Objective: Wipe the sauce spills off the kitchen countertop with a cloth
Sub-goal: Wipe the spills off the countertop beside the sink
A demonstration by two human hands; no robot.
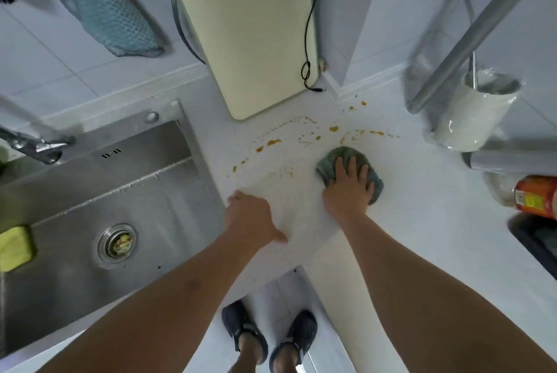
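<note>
A person's right hand [349,184] presses a crumpled grey-green cloth [346,158] flat on the white kitchen countertop [422,216], just short of the orange-brown sauce spills [304,137].

The fingers lie straight and spread over the cloth, pushing rather than gripping; the left hand [250,216] rests on the counter beside the stainless-steel sink [90,185], its fingers hidden, so its state cannot be told. The spills run in drips and smears between the cloth and the pale cream cutting board [250,35] propped against the wall. The cloth looks soft, light and likely to bunch: best handled with a flat palm over its middle.
</note>
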